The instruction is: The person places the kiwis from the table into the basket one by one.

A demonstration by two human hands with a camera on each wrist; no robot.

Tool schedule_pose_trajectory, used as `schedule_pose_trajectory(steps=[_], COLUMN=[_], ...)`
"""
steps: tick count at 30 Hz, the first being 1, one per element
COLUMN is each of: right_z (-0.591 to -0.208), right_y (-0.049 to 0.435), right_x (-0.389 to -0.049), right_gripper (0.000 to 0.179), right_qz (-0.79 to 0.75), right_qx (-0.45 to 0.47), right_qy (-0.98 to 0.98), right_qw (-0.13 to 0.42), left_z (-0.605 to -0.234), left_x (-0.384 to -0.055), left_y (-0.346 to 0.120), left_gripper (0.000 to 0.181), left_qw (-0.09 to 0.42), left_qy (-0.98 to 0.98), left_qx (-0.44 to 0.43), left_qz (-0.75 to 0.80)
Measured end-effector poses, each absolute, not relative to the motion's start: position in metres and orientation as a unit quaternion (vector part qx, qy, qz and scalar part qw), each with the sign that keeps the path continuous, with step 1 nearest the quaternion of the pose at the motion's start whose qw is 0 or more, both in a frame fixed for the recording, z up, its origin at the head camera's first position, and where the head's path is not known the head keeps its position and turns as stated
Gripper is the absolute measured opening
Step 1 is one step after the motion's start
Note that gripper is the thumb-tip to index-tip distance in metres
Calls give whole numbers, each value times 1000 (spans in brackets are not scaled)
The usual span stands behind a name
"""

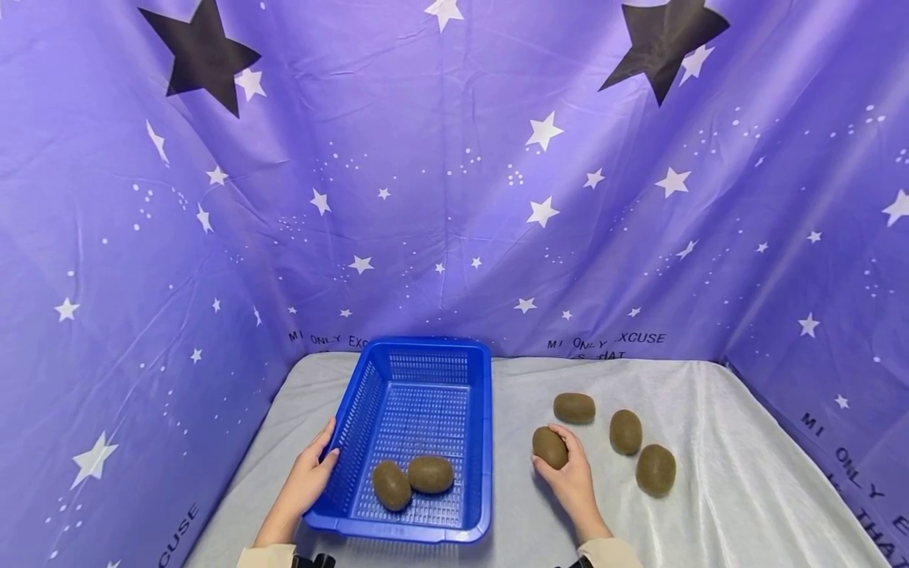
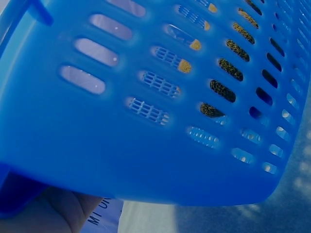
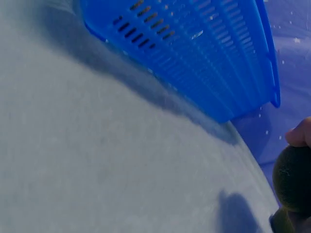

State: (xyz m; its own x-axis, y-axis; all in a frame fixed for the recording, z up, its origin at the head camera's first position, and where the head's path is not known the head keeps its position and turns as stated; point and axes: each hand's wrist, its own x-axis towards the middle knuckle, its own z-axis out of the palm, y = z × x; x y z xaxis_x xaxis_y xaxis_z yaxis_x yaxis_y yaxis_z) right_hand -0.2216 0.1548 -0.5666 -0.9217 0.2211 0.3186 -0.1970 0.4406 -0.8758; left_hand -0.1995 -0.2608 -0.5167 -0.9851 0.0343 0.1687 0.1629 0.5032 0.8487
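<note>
A blue plastic basket (image 1: 486,442) with slotted walls stands on the cloth-covered table, left of the middle. My left hand (image 1: 307,478) grips its left rim, the thumb over the edge; the basket wall fills most of the left wrist view. Inside, near the front, lie two brown kiwis, one upright-leaning kiwi (image 1: 391,485) and one sideways kiwi (image 1: 431,474), side by side. To the right of the basket, my right hand (image 1: 574,483) holds another kiwi (image 1: 549,447) between thumb and fingers. This held kiwi (image 3: 292,178) shows at the right edge of the right wrist view.
Three more kiwis lie on the light grey cloth (image 1: 738,473) beyond and right of my right hand: a far kiwi (image 1: 574,408), a middle kiwi (image 1: 626,431) and a near kiwi (image 1: 656,470). A purple star-printed curtain (image 1: 440,158) encloses the table at the back and sides.
</note>
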Motion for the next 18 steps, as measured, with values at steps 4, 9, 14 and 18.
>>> schedule_pose_trajectory(steps=[4, 9, 14, 18], right_z=[-561, -549, -521, -493], right_y=[148, 139, 127, 118], right_x=[-223, -225, -219, -210], right_gripper=[59, 59, 57, 55], right_qz=[530, 524, 533, 546], right_qx=[27, 66, 91, 108], right_qy=[-824, -824, -815, -807], right_qw=[199, 208, 209, 196], left_z=[-518, -518, -517, -517], left_x=[-200, -199, -199, -200], left_y=[-261, -262, -262, -262], left_gripper=[54, 54, 54, 55], left_qw=[61, 65, 64, 54], left_qy=[-868, -867, -866, -867], left_qx=[-51, -55, -57, -51], left_qz=[-491, -490, -492, -493])
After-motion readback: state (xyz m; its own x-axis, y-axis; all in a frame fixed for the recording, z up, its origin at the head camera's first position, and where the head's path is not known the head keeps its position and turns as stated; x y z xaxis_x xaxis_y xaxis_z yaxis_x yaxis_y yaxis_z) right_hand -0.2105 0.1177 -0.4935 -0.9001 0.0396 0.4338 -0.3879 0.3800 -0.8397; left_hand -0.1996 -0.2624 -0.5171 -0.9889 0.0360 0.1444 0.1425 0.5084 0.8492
